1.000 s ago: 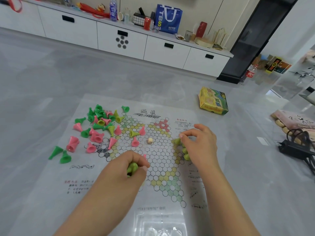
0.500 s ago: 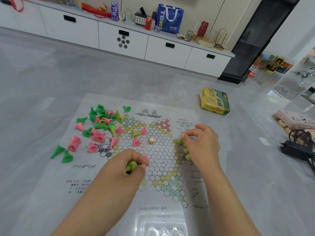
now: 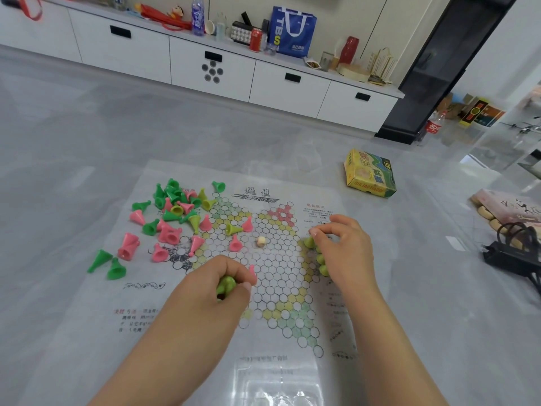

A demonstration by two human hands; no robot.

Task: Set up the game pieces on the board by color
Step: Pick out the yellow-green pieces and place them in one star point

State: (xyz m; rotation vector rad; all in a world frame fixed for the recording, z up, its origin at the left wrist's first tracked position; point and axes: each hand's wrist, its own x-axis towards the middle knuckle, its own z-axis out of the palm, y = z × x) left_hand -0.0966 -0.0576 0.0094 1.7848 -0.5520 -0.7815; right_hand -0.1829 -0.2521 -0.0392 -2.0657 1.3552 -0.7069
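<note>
I have my right hand (image 3: 341,250) over the right-hand point of the board (image 3: 275,276), fingers curled and thumb and forefinger pinched together at the top of a short column of yellow-green pieces (image 3: 320,259) that stand upright in the cells along that point; I cannot tell for sure whether the pinch has one of them or only touches it, since the hand covers most of the row. My left hand (image 3: 216,285) sits near the board's lower left edge, fist closed round a small bunch of yellow-green pieces (image 3: 226,284), with a pink piece (image 3: 251,272) just beside its knuckles. What the next placement turns on, as I judge it, is that the free cells of that point lie to the right of my left hand and directly under my right, so the right hand is the nearer one and the stock has to cross the middle of the board from left to right. The column runs away from me and slightly leftward, so I would feed along that line. The unsorted pile of green, pink and yellow-green cones (image 3: 172,212) lies well apart at the far left, many tipped on their sides, and a small pale die (image 3: 261,241) sits near the board's centre
</note>
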